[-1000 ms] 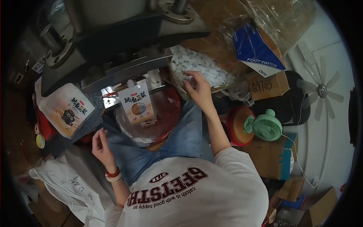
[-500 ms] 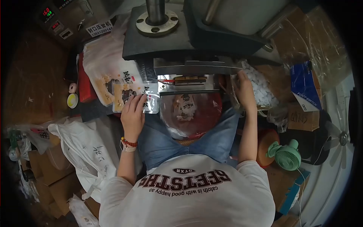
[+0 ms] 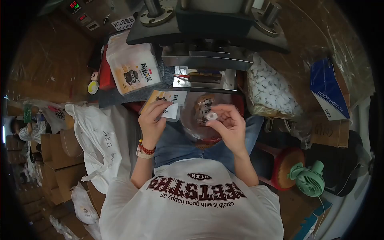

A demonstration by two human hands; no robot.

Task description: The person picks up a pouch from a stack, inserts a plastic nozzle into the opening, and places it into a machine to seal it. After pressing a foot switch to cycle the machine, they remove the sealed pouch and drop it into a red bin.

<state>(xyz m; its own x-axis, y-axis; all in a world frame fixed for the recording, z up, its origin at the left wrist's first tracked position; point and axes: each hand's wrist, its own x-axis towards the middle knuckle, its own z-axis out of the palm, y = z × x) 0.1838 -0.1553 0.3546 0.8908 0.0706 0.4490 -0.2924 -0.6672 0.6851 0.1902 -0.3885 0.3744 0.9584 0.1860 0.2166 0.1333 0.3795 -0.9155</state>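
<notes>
Two hands meet over the lap in the head view: the left hand (image 3: 152, 120) pinches one printed pouch (image 3: 168, 105) by its lower edge, long axis running left to right, while the right hand (image 3: 228, 124) has its fingers (image 3: 218, 120) closed on one small white cap (image 3: 211, 116) (just right of the pouch). One stack of pouches (image 3: 132, 68) lies on the worktop (image 3: 52, 60), and a bag of white caps (image 3: 270, 90) sits to the right.
</notes>
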